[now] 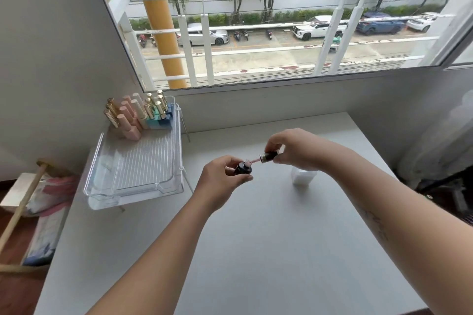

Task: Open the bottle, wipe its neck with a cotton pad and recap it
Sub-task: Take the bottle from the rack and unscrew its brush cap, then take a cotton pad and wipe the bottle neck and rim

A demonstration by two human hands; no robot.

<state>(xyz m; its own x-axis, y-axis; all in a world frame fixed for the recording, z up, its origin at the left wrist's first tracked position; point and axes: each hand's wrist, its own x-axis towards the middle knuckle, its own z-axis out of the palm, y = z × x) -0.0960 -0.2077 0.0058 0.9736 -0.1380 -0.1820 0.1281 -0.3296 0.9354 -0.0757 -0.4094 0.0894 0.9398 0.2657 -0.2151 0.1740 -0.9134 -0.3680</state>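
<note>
Two bare forearms reach from the near edge over a white counter [256, 250]. The left hand [220, 184] grips a small dark bottle [242, 168], tilted, above the counter's middle; the right hand [294, 149], its fingers [275, 147] pinching the dark cap [268, 156], holds its brush at the bottle's open neck. A white container [302, 178] sits just right; a clear tray [138, 163] of bottles stands far left.

I see a white table [256, 250] carrying a clear plastic tray [135, 174] left of my left hand [220, 186], and a small white container [303, 178] just below my right hand [299, 149].
</note>
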